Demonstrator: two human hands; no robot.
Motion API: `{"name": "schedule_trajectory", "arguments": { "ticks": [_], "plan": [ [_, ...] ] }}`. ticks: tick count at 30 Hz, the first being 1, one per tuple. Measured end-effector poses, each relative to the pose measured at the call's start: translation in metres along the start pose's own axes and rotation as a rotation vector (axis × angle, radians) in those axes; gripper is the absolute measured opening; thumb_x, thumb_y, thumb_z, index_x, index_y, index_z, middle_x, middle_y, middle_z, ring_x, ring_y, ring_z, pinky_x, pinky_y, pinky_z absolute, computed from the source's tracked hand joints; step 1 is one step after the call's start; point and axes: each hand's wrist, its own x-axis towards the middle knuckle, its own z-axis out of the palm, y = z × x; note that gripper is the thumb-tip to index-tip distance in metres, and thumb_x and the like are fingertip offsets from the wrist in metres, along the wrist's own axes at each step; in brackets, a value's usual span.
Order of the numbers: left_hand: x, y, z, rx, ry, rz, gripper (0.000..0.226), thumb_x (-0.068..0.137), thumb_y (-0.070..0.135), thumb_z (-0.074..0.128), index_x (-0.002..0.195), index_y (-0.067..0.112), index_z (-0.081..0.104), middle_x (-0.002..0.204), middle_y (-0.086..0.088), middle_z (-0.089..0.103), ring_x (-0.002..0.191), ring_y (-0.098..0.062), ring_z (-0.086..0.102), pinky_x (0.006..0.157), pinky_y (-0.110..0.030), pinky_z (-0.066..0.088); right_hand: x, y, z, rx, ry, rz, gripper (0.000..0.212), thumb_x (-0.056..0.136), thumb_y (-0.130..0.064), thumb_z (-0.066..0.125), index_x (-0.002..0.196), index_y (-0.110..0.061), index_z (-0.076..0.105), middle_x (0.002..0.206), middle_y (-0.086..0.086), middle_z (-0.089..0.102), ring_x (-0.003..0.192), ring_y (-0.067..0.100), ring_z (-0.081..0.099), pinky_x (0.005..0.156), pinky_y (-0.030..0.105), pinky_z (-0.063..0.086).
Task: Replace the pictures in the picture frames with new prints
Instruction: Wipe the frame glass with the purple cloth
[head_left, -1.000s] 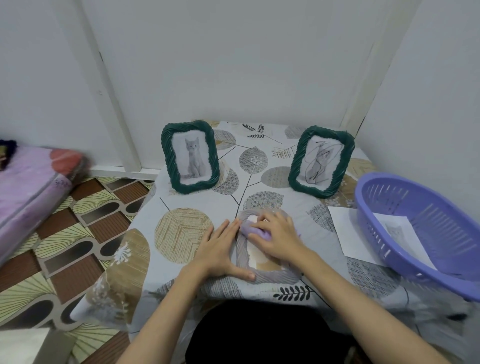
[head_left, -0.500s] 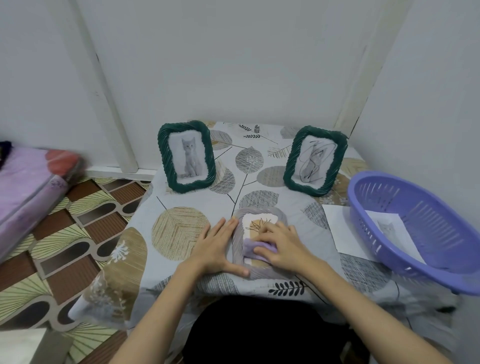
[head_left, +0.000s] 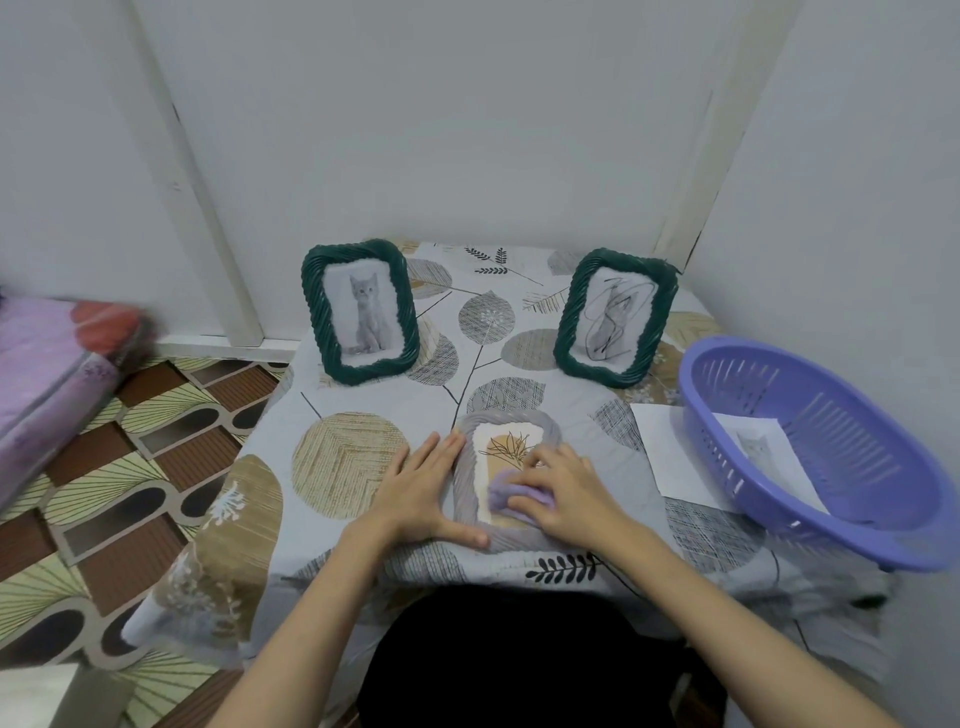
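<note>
Head view, frame in hand: the grey frame (head_left: 506, 478) lies flat on the tabletop (head_left: 353, 457) near the front edge, face up, with a leaf print (head_left: 506, 447) showing in its window.
Head view, left hand: the left hand (head_left: 421, 493) lies spread and flat against the frame's left rim, thumb along its lower edge, bracing it.
Head view, right hand: the right hand (head_left: 563, 491) presses a bunched lilac cloth (head_left: 506, 493) onto the lower part of the window, fingers curled over the wad.
Head view, change: a second ago the cloth sat at the top of the window; it now sits low, and the upper print is uncovered. Judged a downward wiping stroke.
Head view, standing frames: two green frames stand upright at the back, the left green frame (head_left: 361, 317) holding a kitten print, the right green frame (head_left: 615, 317) holding a scribbled-over picture.
Head view, supplies: a loose white sheet (head_left: 660, 447) lies partly under the purple basket (head_left: 810, 457), which holds another print (head_left: 769, 447).
Task meaning: the grey frame appears refitted and is being cleaned; the scribbled picture probably awaits replacement.
Risk: heavy pressure could shift the frame, so the brace matters.
</note>
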Motion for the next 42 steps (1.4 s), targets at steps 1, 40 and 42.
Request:
{"name": "schedule_trajectory", "arguments": {
  "ticks": [1, 40, 42],
  "plan": [
    [0.000, 0.000, 0.001, -0.004, 0.002, 0.001, 0.154, 0.018, 0.102, 0.023, 0.148, 0.026, -0.006, 0.156, 0.012, -0.008, 0.143, -0.007, -0.011, 0.117, -0.039, -0.009, -0.004, -0.003, 0.002, 0.032, -0.005, -0.039, 0.060, 0.072, -0.063, 0.031, 0.108, -0.032, 0.067, 0.104, -0.005, 0.053, 0.100, 0.017, 0.043, 0.076, 0.029, 0.026],
    [-0.026, 0.069, -0.029, -1.602, 0.278, 0.010, 0.049, 0.084, -0.005, 0.056, 0.122, 0.026, 0.055, 0.123, -0.006, 0.057, 0.086, -0.019, 0.066, 0.066, -0.033, 0.058, -0.009, -0.046, -0.009, 1.070, 0.346, 0.187, 0.041, 0.083, 0.003, 0.062, 0.112, -0.025, 0.058, 0.111, -0.008, 0.062, 0.098, 0.002, 0.059, 0.088, 0.018, 0.047],
    [-0.030, 0.055, -0.027, -1.411, 0.382, -0.026, 0.053, 0.083, -0.013, 0.052, 0.112, 0.031, 0.058, 0.126, -0.006, 0.055, 0.103, -0.023, 0.060, 0.083, -0.040, 0.054, -0.006, -0.051, -0.005, 1.084, 0.251, 0.193, 0.043, 0.082, 0.005, 0.062, 0.111, -0.027, 0.057, 0.102, -0.002, 0.061, 0.081, 0.010, 0.056, 0.075, 0.019, 0.051]
  ]
}}
